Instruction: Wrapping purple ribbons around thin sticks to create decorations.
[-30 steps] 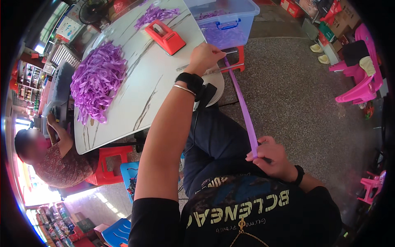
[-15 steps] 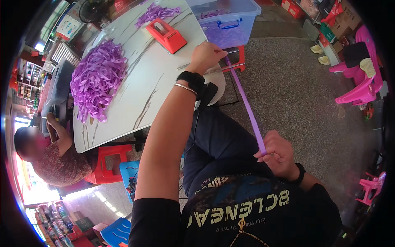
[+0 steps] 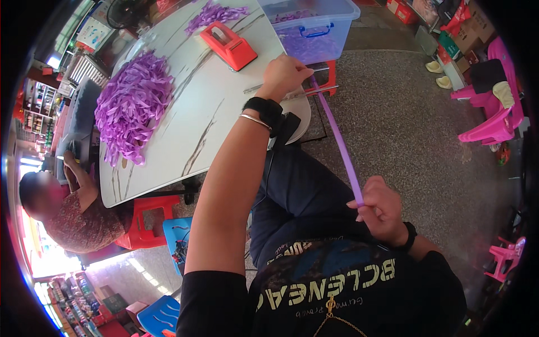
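A purple ribbon (image 3: 340, 139) runs taut and slanting between my two hands, beyond the table's right edge. My left hand (image 3: 285, 73) is at its far end, fingers closed on it beside thin metal rods (image 3: 323, 90) that stick out from the table. Whether the ribbon loops round a rod is hard to see. My right hand (image 3: 382, 206) pinches the near end between thumb and fingers, above my right thigh. On the marbled white table (image 3: 224, 121) lie a large heap of purple ribbons (image 3: 133, 106) and a red tape dispenser (image 3: 229, 47).
A clear plastic bin (image 3: 314, 42) with purple ribbons stands on a red stool (image 3: 331, 76) past the table. A smaller ribbon pile (image 3: 216, 16) lies at the table's far end. Another person (image 3: 78, 213) sits at the left. Pink chairs (image 3: 497, 121) stand at the right.
My right hand has shifted very slightly up, with the ribbon still taut. The left hand keeps its place by the rods; the whole view has moved a little.
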### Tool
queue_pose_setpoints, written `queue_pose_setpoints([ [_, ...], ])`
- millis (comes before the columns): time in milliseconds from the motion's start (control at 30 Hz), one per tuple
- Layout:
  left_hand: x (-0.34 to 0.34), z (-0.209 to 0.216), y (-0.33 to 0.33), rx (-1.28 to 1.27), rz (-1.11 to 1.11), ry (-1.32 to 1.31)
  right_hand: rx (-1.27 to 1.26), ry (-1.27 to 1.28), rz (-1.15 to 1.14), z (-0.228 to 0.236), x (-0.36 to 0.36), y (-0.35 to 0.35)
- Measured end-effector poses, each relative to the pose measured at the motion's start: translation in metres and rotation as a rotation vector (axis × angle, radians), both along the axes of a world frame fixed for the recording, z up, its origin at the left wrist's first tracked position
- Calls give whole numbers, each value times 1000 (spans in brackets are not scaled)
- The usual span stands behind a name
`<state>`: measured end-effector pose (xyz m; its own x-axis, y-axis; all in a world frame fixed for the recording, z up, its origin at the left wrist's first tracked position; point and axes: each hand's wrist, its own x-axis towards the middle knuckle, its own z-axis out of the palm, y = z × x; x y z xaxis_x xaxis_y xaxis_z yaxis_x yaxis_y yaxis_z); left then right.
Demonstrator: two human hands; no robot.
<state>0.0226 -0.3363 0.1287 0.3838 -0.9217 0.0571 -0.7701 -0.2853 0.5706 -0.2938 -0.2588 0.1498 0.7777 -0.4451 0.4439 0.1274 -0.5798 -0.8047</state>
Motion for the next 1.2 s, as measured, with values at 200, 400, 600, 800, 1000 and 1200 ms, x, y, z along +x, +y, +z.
queue_pose_setpoints([
  [200,2,1,1,-12,-17,-40,-213,-95,96,24,2,2],
  [400,6,2,-2,-20,-33,-33,-236,-142,62,21,7,-1],
  [600,9,2,-2,-2,-64,-9,-170,-235,172,31,11,-20],
  [800,12,10,-4,50,-125,3,-246,-220,343,63,32,-46],
  [1000,14,14,-6,83,-168,27,-370,-310,402,115,78,-110],
  [1200,18,11,0,78,-174,70,-73,-283,289,132,203,-201],
])
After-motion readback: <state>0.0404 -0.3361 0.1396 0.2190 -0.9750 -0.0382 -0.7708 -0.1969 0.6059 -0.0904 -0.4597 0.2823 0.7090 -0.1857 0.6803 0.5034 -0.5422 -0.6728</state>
